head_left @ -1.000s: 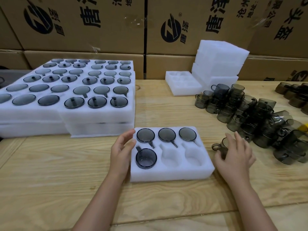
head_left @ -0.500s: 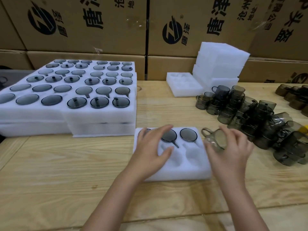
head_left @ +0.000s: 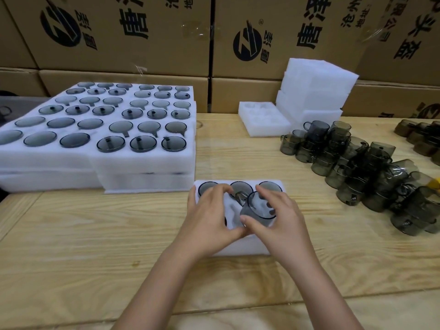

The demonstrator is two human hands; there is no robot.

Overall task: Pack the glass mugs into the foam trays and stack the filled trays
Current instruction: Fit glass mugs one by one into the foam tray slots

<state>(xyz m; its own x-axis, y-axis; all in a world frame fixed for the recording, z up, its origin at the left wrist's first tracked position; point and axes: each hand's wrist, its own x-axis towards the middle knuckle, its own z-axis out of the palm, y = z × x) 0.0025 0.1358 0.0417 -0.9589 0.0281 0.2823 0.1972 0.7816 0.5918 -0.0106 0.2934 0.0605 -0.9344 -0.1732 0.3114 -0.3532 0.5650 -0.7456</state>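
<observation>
A white foam tray lies on the wooden table in front of me, with three smoky glass mugs seated in its back row. My right hand grips a smoky glass mug tilted over the tray's front middle pocket, its handle pointing up and left. My left hand rests on the left part of the tray, covering the front left pocket, thumb near the mug's base. A heap of loose smoky mugs lies to the right.
Stacked filled foam trays stand at the left. An empty foam tray and a stack of white foam blocks sit at the back. More brown mugs lie at the far right. Cardboard boxes wall the rear.
My right hand has carried the mug from the tray's right edge to above the front middle pocket. My left hand has stayed on the tray's left part.
</observation>
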